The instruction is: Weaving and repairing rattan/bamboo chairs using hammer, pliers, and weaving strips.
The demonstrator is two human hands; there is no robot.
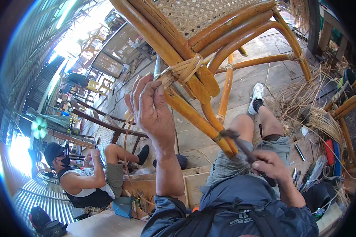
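Observation:
A glossy yellow-brown rattan chair is tipped in front of me, its woven cane seat at the top. Pale cane binding wraps one joint of the frame. My left hand is beside that joint with its fingers bent closed, and a loose cane strip trails down from them; the grip itself is partly hidden. Low on the right, my right hand is closed round the handle of a hammer. Its dark head is close to the lower end of the chair frame, in front of my leg.
A seated co-worker in a cap and mask works at the left, near a dark curved chair frame. Cane scraps litter the floor at right, beside a coiled cane bundle and hand tools. More chairs stand far left.

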